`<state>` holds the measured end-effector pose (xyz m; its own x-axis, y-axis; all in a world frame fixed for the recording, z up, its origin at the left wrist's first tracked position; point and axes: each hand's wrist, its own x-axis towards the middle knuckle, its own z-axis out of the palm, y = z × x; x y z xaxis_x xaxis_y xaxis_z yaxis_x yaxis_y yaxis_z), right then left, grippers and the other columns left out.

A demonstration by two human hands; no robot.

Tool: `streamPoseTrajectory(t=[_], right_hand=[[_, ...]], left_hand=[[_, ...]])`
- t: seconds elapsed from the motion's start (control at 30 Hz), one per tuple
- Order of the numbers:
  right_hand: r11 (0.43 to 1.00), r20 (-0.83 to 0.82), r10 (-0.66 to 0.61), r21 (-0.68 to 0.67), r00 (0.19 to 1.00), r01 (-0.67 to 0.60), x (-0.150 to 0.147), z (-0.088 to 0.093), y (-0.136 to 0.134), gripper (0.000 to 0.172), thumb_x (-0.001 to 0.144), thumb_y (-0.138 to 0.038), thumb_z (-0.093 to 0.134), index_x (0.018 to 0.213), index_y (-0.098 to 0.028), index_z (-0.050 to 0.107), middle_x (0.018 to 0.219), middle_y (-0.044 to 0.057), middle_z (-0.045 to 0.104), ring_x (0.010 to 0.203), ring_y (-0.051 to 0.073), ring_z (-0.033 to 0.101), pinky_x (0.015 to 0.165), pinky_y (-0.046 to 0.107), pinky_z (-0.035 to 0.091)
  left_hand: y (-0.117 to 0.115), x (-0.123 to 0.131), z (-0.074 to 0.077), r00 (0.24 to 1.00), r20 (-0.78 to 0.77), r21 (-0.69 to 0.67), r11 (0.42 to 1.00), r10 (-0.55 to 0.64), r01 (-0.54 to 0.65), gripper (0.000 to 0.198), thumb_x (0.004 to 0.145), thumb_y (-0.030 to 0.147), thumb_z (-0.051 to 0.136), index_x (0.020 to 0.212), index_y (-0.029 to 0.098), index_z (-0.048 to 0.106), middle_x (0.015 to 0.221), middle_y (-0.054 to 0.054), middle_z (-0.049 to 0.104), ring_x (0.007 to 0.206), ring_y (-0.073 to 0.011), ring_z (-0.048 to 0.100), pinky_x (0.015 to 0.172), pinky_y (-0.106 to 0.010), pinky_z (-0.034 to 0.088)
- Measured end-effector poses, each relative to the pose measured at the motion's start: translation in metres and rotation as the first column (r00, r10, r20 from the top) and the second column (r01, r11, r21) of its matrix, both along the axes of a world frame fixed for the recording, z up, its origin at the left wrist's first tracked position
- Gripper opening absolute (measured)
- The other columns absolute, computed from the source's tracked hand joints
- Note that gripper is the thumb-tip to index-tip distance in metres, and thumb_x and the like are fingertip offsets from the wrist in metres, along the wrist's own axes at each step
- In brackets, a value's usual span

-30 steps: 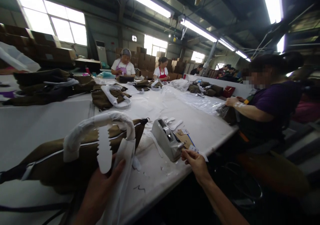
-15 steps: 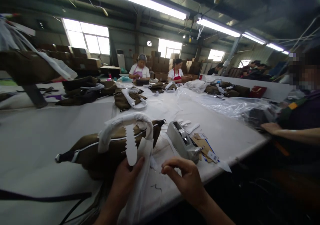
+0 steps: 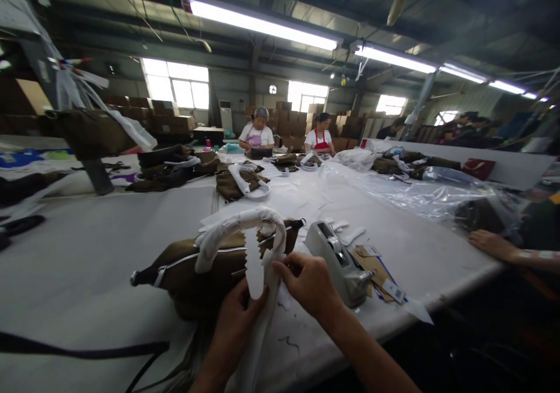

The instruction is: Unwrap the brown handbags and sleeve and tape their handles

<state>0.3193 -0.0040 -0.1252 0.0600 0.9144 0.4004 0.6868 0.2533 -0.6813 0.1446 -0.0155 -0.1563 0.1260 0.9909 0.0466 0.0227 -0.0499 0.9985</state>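
Observation:
A dark olive handbag [image 3: 188, 294] with a silver zipper lies on the table in front of me. Its arched handle [image 3: 238, 223] is wrapped in white material. My left hand [image 3: 236, 320] is closed around the lower part of the white wrapping, beside a white strip with notched edges [image 3: 254, 267] that stands up against the bag. Thumb and fingers of my right hand [image 3: 312, 282] pinch the wrapping at the handle's right side; whether a small piece of tape is between them I cannot make out. A grey tape dispenser [image 3: 335, 262] stands just right of that hand.
Paper tags [image 3: 378, 273] lie beside the dispenser near the table edge. Several olive bags [image 3: 231, 184] are further back, and clear plastic sheeting [image 3: 406, 192] covers the right side. A co-worker's hand [image 3: 492, 246] rests at the right edge. A post [image 3: 97, 176] stands left.
My right hand has moved up and left from beside the dispenser to the wrapped handle and now touches it. My left hand keeps its hold. The view has shifted slightly.

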Motion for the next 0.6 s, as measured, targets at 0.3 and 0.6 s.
streamPoseTrajectory(t=[0.3,0.6], right_hand=[[0.821,-0.726,0.057,-0.357,0.685,-0.446,0.009,-0.042,0.011,0.065,0.072,-0.083,0.062,0.064,-0.019,0.055,0.05,0.0,0.058,0.037,0.013,0.051,0.041,0.025,0.041],[0.963,-0.809,0.114,-0.053,0.577,-0.264,-0.008,-0.042,-0.012,0.043,0.087,-0.058,0.069,0.098,-0.017,0.074,0.089,0.006,0.074,0.082,0.021,0.07,0.08,0.034,0.057]], left_hand=[[-0.006,0.002,0.005,0.992,0.123,-0.149,0.988,-0.006,0.025,0.064,0.07,0.064,0.077,0.108,0.013,0.075,0.103,-0.01,0.078,0.098,-0.0314,0.07,0.08,-0.032,0.055],[-0.006,0.008,-0.001,0.988,0.151,-0.242,0.97,0.043,-0.005,0.068,0.069,0.058,0.082,0.119,0.013,0.071,0.11,-0.013,0.077,0.11,-0.0348,0.069,0.09,-0.038,0.056]])
